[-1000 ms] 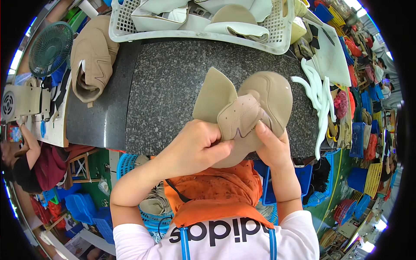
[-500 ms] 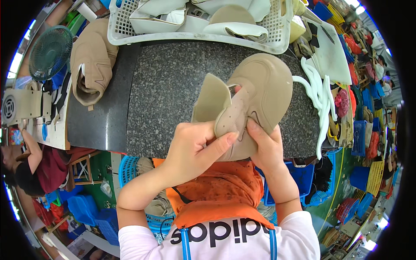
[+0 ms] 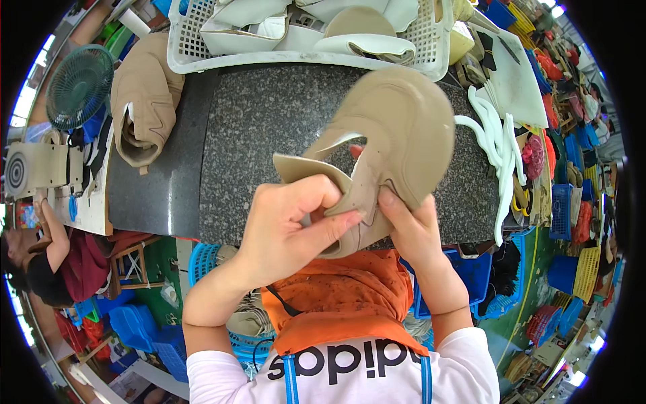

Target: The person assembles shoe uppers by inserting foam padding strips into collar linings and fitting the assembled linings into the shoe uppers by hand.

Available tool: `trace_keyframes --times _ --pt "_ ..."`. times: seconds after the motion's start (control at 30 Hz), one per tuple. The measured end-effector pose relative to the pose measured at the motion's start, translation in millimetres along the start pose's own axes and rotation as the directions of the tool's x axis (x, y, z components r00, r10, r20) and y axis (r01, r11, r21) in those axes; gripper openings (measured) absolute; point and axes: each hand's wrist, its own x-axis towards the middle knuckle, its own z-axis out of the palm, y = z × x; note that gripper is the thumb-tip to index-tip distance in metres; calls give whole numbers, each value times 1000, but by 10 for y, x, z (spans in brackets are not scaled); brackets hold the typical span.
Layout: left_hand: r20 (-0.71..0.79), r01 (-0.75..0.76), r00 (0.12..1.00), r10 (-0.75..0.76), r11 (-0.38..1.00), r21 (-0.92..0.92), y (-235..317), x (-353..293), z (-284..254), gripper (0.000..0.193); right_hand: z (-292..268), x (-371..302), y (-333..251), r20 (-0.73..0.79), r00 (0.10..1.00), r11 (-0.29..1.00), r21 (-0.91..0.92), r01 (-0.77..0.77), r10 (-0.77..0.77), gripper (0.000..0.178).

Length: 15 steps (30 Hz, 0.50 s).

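Note:
A beige shoe upper (image 3: 414, 124) is held up over the dark speckled worktop (image 3: 259, 128), its rounded toe pointing away to the right. My left hand (image 3: 286, 222) pinches the edge of its opening between thumb and bent fingers. On the other side, my right hand (image 3: 414, 225) grips the upper, thumb on the outer face by a stitched line; its other fingers are mostly hidden beneath. One fingertip shows through the gap in the upper. More beige uppers (image 3: 147, 97) lie stacked at the left of the worktop.
A white basket (image 3: 306, 64) of pale shoe pieces borders the far edge. White strips (image 3: 496, 158) and a pale sheet lie at the right. A green fan (image 3: 79, 87) stands at the far left, near another person (image 3: 60, 262). Blue baskets (image 3: 202, 259) sit below the near edge.
My left hand has come slightly left and nearer, pulling the opening's flap lower and wider. The upper has tilted, so more of the gap shows. My right hand keeps nearly the same place.

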Motion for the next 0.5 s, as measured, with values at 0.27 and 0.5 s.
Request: trace_keyframes --times 0.27,0.5 --pt "48 -225 974 223 912 342 -440 26 -137 22 -410 294 -13 403 838 361 -769 528 -368 45" --pt "153 -567 820 552 745 351 -34 -143 70 28 -559 511 140 646 759 13 -761 649 -81 72"
